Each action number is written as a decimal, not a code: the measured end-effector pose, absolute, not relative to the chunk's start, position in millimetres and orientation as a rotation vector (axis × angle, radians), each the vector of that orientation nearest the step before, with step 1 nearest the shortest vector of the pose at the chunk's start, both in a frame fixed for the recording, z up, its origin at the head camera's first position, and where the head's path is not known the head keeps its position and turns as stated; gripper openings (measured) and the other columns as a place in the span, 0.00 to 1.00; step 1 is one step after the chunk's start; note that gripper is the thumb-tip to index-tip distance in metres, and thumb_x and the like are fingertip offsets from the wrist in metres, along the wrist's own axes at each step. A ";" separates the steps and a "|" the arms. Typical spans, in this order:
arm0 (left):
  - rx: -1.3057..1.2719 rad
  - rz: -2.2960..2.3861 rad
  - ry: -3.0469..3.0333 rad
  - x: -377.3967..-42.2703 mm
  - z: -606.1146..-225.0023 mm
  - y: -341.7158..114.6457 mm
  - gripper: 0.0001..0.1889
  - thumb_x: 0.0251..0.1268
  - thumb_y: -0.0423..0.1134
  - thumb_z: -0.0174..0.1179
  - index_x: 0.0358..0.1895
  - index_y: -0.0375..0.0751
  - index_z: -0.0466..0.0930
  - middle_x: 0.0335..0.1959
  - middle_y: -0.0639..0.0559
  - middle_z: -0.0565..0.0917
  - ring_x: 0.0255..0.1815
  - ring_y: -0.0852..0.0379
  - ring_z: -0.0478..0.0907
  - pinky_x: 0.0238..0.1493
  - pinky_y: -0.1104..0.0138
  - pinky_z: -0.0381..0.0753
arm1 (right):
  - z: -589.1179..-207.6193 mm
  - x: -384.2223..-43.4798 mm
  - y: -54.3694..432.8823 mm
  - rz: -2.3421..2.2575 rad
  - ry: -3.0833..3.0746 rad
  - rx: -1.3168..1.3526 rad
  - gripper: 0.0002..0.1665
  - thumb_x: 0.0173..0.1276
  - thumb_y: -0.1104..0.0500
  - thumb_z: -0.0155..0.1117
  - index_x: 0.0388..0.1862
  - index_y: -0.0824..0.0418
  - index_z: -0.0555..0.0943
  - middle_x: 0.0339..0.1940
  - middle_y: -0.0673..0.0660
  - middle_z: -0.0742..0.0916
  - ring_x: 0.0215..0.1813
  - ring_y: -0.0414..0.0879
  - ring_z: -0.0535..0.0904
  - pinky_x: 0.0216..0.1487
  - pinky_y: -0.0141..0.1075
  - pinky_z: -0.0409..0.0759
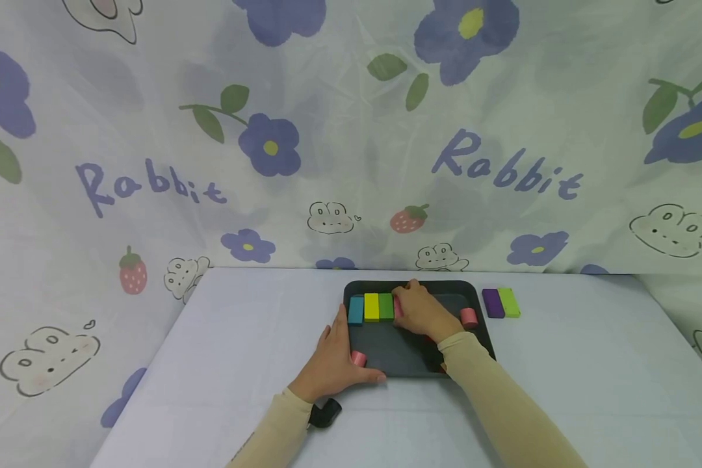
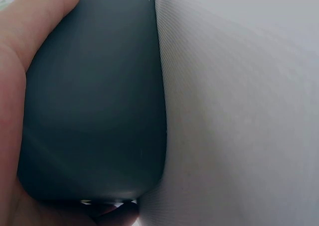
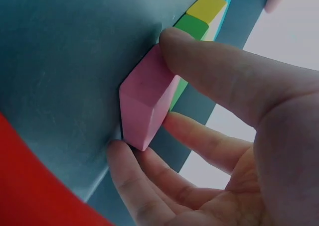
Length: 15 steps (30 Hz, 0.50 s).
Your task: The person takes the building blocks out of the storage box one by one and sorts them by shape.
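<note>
White flower-print backdrop [image 1: 339,136] fills everything behind your work, lower edge along the far side of the white bench [image 1: 152,370]
Dark grey tray [image 1: 383,344] sits on the bench, near the backdrop, and your right sleeve [image 1: 503,403] crosses its near right corner; left sleeve [image 1: 272,432] stays outside the tray
Your left hand [image 1: 330,367] is at the tray's near left corner: fingers straight along the left wall, thumb stretched out along the near edge, hand touching the tray from outside
Your right hand [image 1: 426,313] is inside the tray, fingers and thumb pinching the pink block [image 3: 147,81], which is at the right end of a row near the far wall
Rest of that row, going left from pink: green block [image 1: 386,307], yellow block [image 1: 371,307], blue block [image 1: 356,311]; right wrist view has pink up against green
Purple block [image 1: 494,303] and lime block [image 1: 509,303] lie side by side on the bench, just right of the tray
Small black object [image 1: 327,414] by your left wrist, can't tell what it is
Smallest: two pinkish-red cylinders in the tray, the right cylinder [image 1: 468,318] near the right wall, the left cylinder [image 1: 359,359] in the near left corner, partly behind your left hand
</note>
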<state>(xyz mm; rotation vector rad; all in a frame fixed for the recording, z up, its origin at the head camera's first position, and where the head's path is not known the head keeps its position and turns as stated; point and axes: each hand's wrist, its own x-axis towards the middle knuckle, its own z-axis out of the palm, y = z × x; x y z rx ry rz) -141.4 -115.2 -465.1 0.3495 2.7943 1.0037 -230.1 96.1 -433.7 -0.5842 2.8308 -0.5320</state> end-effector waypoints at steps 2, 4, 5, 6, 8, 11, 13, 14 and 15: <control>0.350 1.004 2.795 -141.2 -465.6 -115.1 0.77 0.39 0.71 0.75 0.81 0.35 0.31 0.83 0.41 0.42 0.81 0.45 0.50 0.79 0.46 0.42 | -433.9 -229.4 95.8 -0.530 2.826 -0.574 0.37 0.61 0.54 0.77 0.66 0.66 0.75 0.55 0.68 0.77 0.49 0.57 0.76 0.54 0.49 0.81; 0.351 1.001 2.796 -141.0 -465.9 -115.1 0.77 0.39 0.71 0.75 0.81 0.35 0.31 0.83 0.41 0.42 0.81 0.45 0.50 0.79 0.46 0.43 | -434.6 -229.4 95.4 -0.522 2.828 -0.569 0.38 0.61 0.54 0.77 0.67 0.66 0.75 0.55 0.68 0.77 0.50 0.57 0.75 0.55 0.49 0.81; 0.351 1.001 2.796 -141.0 -466.0 -115.0 0.77 0.39 0.71 0.75 0.81 0.35 0.31 0.83 0.41 0.42 0.81 0.45 0.50 0.79 0.46 0.42 | -435.0 -229.5 95.3 -0.520 2.832 -0.567 0.38 0.61 0.54 0.77 0.66 0.67 0.75 0.55 0.68 0.77 0.50 0.57 0.75 0.55 0.49 0.81; 0.352 1.001 2.796 -141.0 -466.0 -115.0 0.77 0.39 0.71 0.75 0.81 0.35 0.31 0.83 0.41 0.42 0.81 0.45 0.50 0.79 0.46 0.42 | -435.3 -229.8 95.2 -0.518 2.835 -0.565 0.38 0.61 0.55 0.77 0.66 0.68 0.74 0.55 0.68 0.77 0.50 0.57 0.75 0.55 0.49 0.81; 0.353 1.003 2.797 -141.1 -466.1 -114.9 0.77 0.39 0.71 0.75 0.81 0.35 0.31 0.83 0.41 0.42 0.81 0.45 0.49 0.79 0.46 0.42 | -436.2 -230.5 95.0 -0.514 2.841 -0.563 0.37 0.61 0.56 0.76 0.66 0.69 0.74 0.55 0.68 0.78 0.50 0.57 0.75 0.55 0.49 0.80; 0.356 1.008 2.796 -141.1 -465.5 -114.8 0.77 0.39 0.71 0.75 0.81 0.34 0.31 0.83 0.41 0.42 0.81 0.45 0.49 0.79 0.46 0.42 | -436.5 -231.0 95.5 -0.513 2.850 -0.572 0.36 0.61 0.57 0.75 0.65 0.71 0.74 0.55 0.68 0.78 0.50 0.57 0.75 0.54 0.48 0.80; 0.356 1.007 2.796 -141.2 -465.2 -114.8 0.77 0.39 0.71 0.75 0.81 0.34 0.30 0.83 0.41 0.42 0.81 0.45 0.49 0.79 0.46 0.42 | -436.1 -230.8 96.3 -0.514 2.852 -0.580 0.36 0.61 0.58 0.75 0.65 0.72 0.74 0.55 0.68 0.78 0.50 0.57 0.75 0.54 0.48 0.80; 0.355 1.007 2.795 -141.3 -465.1 -114.8 0.77 0.39 0.71 0.75 0.81 0.34 0.30 0.83 0.41 0.42 0.81 0.45 0.49 0.79 0.46 0.42 | -435.7 -230.4 97.0 -0.517 2.853 -0.583 0.36 0.61 0.58 0.75 0.64 0.72 0.74 0.55 0.68 0.78 0.50 0.56 0.76 0.54 0.48 0.80; 0.352 1.006 2.793 -141.2 -464.9 -114.9 0.77 0.39 0.71 0.75 0.81 0.35 0.30 0.83 0.41 0.42 0.81 0.45 0.49 0.79 0.46 0.42 | -435.2 -230.0 97.7 -0.524 2.856 -0.588 0.36 0.60 0.58 0.75 0.64 0.72 0.74 0.54 0.68 0.78 0.49 0.56 0.76 0.53 0.48 0.81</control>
